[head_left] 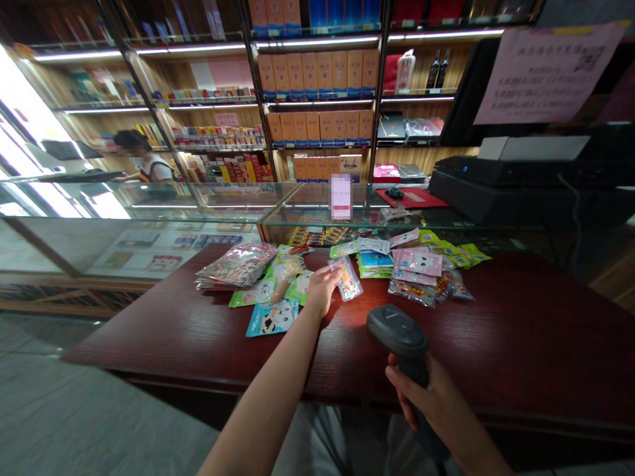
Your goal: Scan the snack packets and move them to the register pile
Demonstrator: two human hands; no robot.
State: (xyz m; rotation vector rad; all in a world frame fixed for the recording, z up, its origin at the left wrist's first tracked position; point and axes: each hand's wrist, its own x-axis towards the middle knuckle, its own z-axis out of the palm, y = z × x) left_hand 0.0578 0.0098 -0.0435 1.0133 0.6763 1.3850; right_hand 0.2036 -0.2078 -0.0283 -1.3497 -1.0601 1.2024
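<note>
Flat-pack stack: glossy packs (235, 266) nr the table's (476, 344) L edge, toward the far L corner; slick wrap, so a bump could slide the top ones off.
Green packs: loose (251, 295), just R of the stack, w/ a sausage-shaped piece (280, 289) among them; round, so it might roll if nudged.
Blue panda pack: nearest the front edge of the L group (272, 318); your L forearm (278, 370) runs close by, so pulling back low could drag it.
L hand: yours (323, 289), thumb + fingers pinched on the clear packet.
Clear packet: approx mid-table, toward the far edge (348, 281); can't tell if it's lifted. Shiny film may throw glare, & your fingers cover its top L part.
Scanner: nose over mid-table (397, 330), aimed roughly at the packet; a loose wrist could swing it onto other packs.
R hand: yours (421, 387), wrapped round the scanner handle above the front edge; can't tell if the trigger's pressed.
R heap: mixed packs (424, 262) along the far edge; overlapping, so it may slip if knocked.
</note>
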